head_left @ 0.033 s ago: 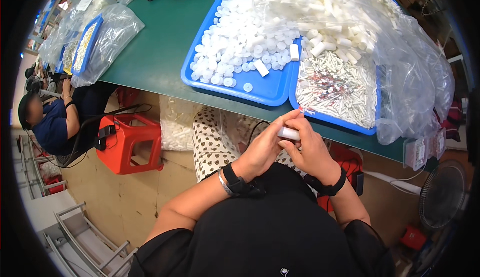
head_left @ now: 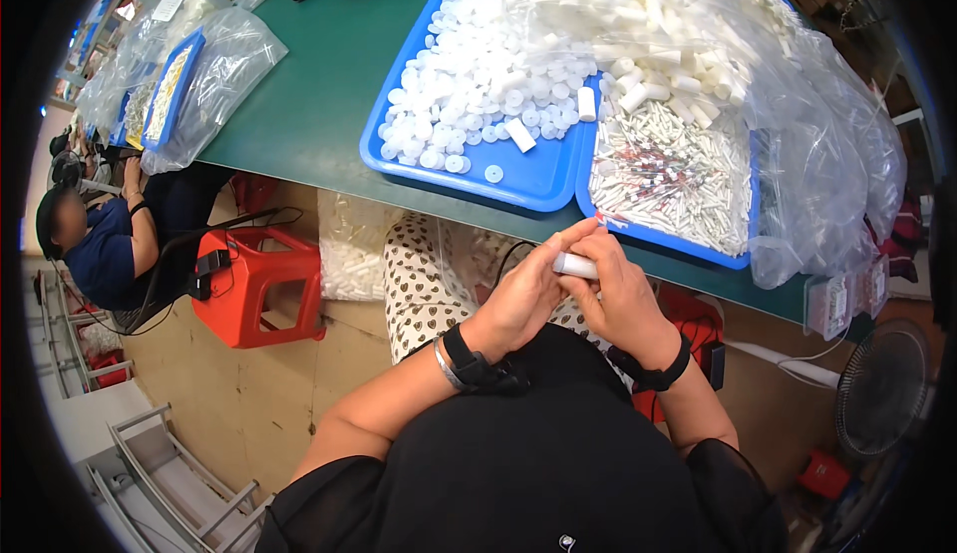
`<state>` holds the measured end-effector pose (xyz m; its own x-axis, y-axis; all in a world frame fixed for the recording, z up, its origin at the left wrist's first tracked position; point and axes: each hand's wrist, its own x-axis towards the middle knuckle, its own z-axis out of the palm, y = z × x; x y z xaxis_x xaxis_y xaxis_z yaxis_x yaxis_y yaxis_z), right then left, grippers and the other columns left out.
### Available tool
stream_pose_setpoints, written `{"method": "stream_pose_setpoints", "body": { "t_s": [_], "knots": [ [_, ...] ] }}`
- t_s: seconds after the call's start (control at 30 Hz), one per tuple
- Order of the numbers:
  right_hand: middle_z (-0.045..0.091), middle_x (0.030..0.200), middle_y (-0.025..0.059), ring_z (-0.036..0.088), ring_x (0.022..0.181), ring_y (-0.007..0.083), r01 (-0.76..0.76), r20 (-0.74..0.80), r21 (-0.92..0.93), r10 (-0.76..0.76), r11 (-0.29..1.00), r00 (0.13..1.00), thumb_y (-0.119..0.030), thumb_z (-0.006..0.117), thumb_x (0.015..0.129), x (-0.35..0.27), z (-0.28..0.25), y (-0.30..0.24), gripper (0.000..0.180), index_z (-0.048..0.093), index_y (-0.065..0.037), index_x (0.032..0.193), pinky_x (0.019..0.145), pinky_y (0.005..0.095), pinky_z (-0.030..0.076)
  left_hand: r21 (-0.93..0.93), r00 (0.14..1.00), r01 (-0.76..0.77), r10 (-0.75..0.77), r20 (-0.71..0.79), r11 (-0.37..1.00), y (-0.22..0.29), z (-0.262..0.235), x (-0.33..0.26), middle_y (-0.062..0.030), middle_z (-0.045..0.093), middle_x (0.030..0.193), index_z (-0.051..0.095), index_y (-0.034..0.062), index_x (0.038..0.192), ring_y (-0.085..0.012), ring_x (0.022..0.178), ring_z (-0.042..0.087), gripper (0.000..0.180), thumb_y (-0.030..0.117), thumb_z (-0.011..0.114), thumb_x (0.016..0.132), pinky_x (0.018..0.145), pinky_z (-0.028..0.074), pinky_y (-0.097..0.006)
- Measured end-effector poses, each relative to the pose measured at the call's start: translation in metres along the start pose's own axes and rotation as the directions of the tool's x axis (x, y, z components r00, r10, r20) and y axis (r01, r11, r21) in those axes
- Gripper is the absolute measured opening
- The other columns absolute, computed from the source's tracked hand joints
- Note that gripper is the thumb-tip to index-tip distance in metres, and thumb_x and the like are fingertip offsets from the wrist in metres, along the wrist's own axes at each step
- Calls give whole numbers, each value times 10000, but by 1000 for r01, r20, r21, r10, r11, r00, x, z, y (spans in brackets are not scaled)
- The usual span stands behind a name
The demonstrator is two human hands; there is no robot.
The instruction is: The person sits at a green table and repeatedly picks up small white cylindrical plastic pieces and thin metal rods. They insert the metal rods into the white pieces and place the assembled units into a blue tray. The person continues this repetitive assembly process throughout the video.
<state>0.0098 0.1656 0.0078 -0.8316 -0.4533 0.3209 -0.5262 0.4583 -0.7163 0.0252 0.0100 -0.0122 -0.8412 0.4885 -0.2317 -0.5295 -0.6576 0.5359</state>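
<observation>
Both hands meet just off the front edge of the table, closed around a short white cylinder. My left hand presses against its left end, fingers stretched up along it. From the right, my right hand wraps over it, with the thumb below. A small reddish tip shows at the fingertips; what it belongs to I cannot make out. Just beyond lies a blue tray of thin white sticks, some with red parts. Left of it, another blue tray holds translucent white discs and two white cylinders.
A large clear bag of white cylinders leans over the trays. Another clear plastic bag hangs over the table's right edge. To the left stand a red stool and a seated person. A fan stands at the right.
My right thumb and fingers have shifted very slightly on the white cylinder. The trays and bags look the same.
</observation>
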Motion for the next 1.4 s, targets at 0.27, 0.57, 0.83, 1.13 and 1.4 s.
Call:
{"method": "stream_pose_setpoints", "body": {
  "t_s": [0.27, 0.57, 0.83, 1.13, 1.4],
  "knots": [
    [638, 782, 139, 640, 688, 331, 127, 65, -88, -121, 988, 990, -106, 685, 861, -1, -2, 8, 182, 601, -24, 1000, 574, 406, 484, -151, 999, 49, -48, 9, 987, -6, -3, -6, -55, 327, 1569, 349, 108, 1490, -207, 1383, 390, 503, 358, 380, 1054, 1132, 361, -425],
    [660, 870, 153, 650, 735, 352, -65, 16, -103, 67, 993, 998, -148, 669, 887, -1, 20, 3, 263, 574, -35, 1104, 622, 446, 513, -235, 993, 47, -70, -91, 971, -13, -10, -4, -46, 401, 1509, 383, 164, 1458, -234, 1344, 440, 530, 499, 327, 1051, 1085, 408, -452],
    [619, 810, 147, 625, 683, 374, 87, 61, -158, -78, 984, 995, -93, 680, 865, -2, 14, 3, 278, 560, -7, 1099, 588, 426, 505, -266, 996, 32, -52, -69, 964, -13, -10, -8, -47, 405, 1512, 390, 161, 1449, -235, 1320, 469, 492, 460, 332, 1062, 1080, 414, -449],
    [632, 873, 185, 651, 779, 350, -93, 52, -57, 96, 994, 994, -98, 626, 914, -2, 30, -1, 215, 557, 1, 1092, 664, 398, 514, -304, 994, -24, -9, -107, 952, -15, -14, -8, -71, 367, 1537, 337, 151, 1471, -257, 1347, 436, 566, 522, 294, 1045, 1111, 387, -450],
    [648, 939, 139, 641, 839, 232, -321, 167, 251, 286, 913, 944, -147, 524, 1008, -3, 31, -8, 191, 536, -4, 1133, 746, 339, 501, 117, 980, -101, 119, -161, 988, -25, -15, -13, -102, 360, 1539, 259, 133, 1512, -254, 1353, 430, 663, 583, 180, 1031, 1076, 424, -441]
  ]
}}
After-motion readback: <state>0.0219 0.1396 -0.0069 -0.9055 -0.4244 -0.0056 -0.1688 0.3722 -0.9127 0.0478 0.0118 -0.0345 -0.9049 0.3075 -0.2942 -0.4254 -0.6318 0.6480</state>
